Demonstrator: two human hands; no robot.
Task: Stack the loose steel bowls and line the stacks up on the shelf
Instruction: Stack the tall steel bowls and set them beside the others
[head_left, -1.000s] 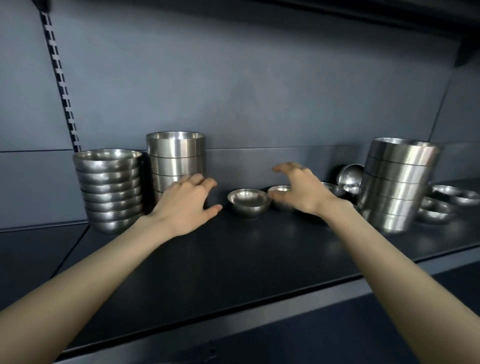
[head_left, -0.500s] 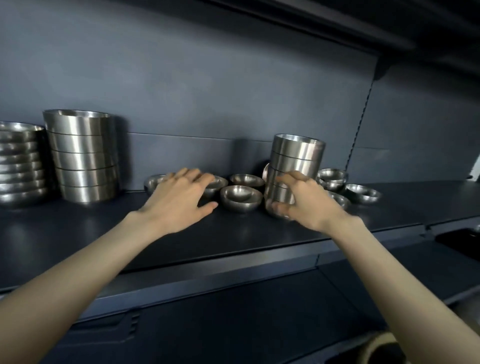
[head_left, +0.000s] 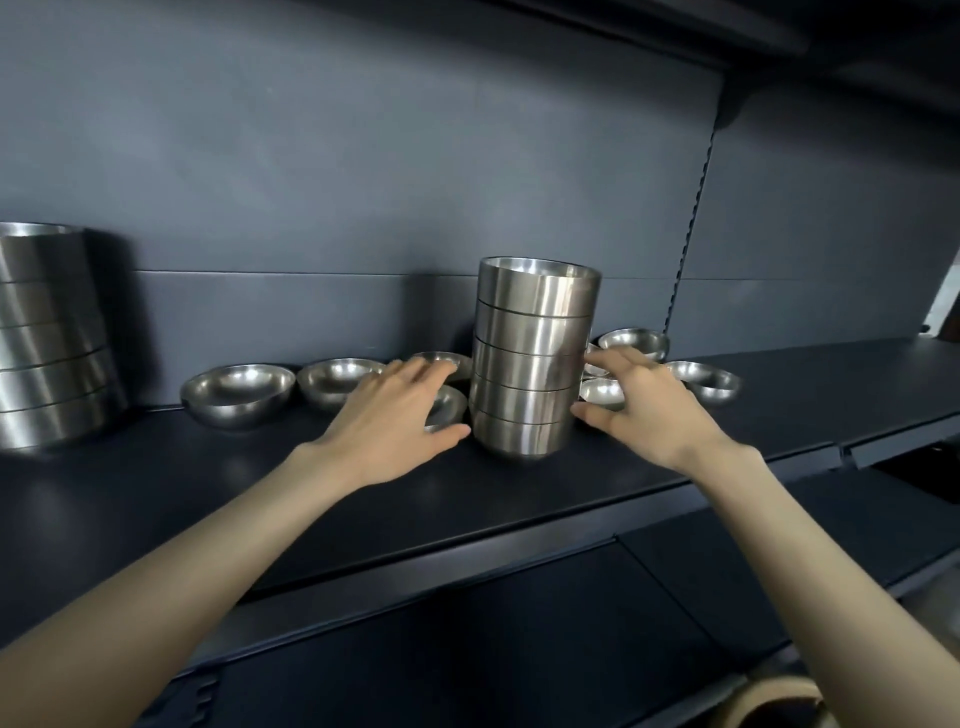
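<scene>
middle stack: tall stack of steel bowls (head_left: 535, 358), upright on the dark shelf (head_left: 519, 493), roughly mid-shelf
left hand (head_left: 395, 415): fingers spread and loose, hovering over a small bowl (head_left: 451, 402), thumb tip just beside the stack's base, gripping nothing
right hand (head_left: 639, 405): other side of the stack, fingers spread too, thumb right at the lower bowls; can't tell if it actually touches
loose bowls (head_left: 238, 392): a few left of the stack, more bowls (head_left: 704, 382) behind the right hand
far left: second stack (head_left: 47, 338), cut off by the frame edge
</scene>
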